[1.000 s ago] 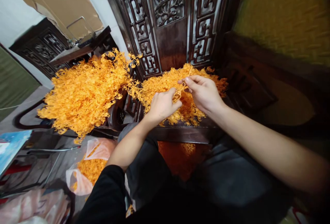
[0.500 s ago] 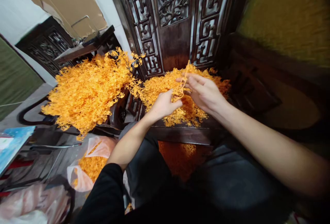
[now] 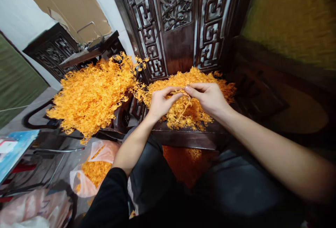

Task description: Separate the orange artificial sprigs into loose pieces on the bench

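Observation:
A thin orange plastic sprig (image 3: 187, 104) dangles between my two hands, its stem curving down over the pile. My left hand (image 3: 162, 102) pinches one part of it between thumb and forefinger. Fingertips of my right hand (image 3: 206, 96) close on it a little to the right, almost meeting the left fingertips. Behind and below the hands, a pile of similar orange sprigs (image 3: 195, 117) covers the seat of a dark carved wooden chair (image 3: 181, 135). Details of the sprig at the fingertips are too small to make out.
A larger heap of orange sprigs (image 3: 86, 95) stands to the left, beyond the chair's arm. On the floor, a plastic bag (image 3: 84, 182) holds orange pieces, near another pinkish bag (image 3: 34, 208). A blue tabletop (image 3: 19, 151) juts in at the left edge.
My right hand has lowered and its fingers have closed in toward my left. The sprig, upright between the hands before, now hangs downward. The view has shifted slightly.

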Tool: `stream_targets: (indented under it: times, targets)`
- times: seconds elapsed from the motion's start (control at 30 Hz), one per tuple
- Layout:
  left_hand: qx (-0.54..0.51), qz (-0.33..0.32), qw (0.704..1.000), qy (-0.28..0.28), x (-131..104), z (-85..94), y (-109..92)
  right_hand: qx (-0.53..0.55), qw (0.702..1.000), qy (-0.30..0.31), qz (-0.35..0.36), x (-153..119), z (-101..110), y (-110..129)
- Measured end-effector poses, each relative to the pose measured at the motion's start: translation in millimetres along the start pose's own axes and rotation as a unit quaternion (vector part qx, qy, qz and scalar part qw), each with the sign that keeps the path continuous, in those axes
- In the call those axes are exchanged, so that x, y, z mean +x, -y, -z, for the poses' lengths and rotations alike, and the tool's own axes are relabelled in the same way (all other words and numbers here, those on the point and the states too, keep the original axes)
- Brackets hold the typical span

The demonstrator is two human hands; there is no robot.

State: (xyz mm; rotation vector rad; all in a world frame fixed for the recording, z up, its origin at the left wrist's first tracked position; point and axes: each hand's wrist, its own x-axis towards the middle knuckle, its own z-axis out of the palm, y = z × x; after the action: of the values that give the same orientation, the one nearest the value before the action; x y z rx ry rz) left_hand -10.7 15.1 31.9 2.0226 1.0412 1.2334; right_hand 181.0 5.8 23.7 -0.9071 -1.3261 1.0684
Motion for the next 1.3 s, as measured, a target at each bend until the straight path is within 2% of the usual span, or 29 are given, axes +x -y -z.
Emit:
stream_targets:
  times: [0.13,0.2,0.3,0.37,0.5,0.73,0.9,0.97,1.07,1.3]
  targets:
    - [-0.136,0.102,0.985,-0.014,0.0,1.8,8.8,0.007,1.000,0.009,-0.009,1.9,5.5,-0.4]
    - [-0.126,0.090,0.988,-0.007,-1.4,3.1,5.4,0.007,1.000,-0.008,0.001,3.7,8.4,-2.8]
    - [-0.002,-0.020,0.999,0.028,-4.5,4.9,-4.9,0.009,0.999,-0.031,0.008,5.4,10.3,-6.6]
    - [0.094,-0.083,0.992,0.035,-6.6,5.8,-10.8,0.011,0.999,-0.035,0.003,5.7,9.9,-8.1]
    - [0.232,-0.134,0.962,0.052,-10.6,6.8,-15.8,0.035,0.998,-0.039,-0.016,5.0,6.8,-8.3]
    - [0.448,-0.142,0.877,0.099,-16.6,-0.2,-24.3,0.078,0.995,-0.058,-0.027,4.9,4.4,-6.3]
    - [0.539,-0.096,0.831,0.100,-16.9,-13.6,-33.5,0.080,0.996,-0.027,-0.036,3.6,1.5,-12.1]
    - [0.537,-0.095,0.832,0.104,-16.1,-17.1,-33.2,0.079,0.996,-0.025,-0.041,2.9,-0.6,-14.8]
    - [0.500,-0.134,0.850,0.100,-14.9,-16.2,-28.0,0.101,0.993,-0.045,-0.048,3.2,-1.8,-15.5]
    - [0.405,-0.184,0.895,0.031,-12.9,-2.4,-15.8,0.081,0.993,-0.073,-0.044,9.5,6.4,-13.4]
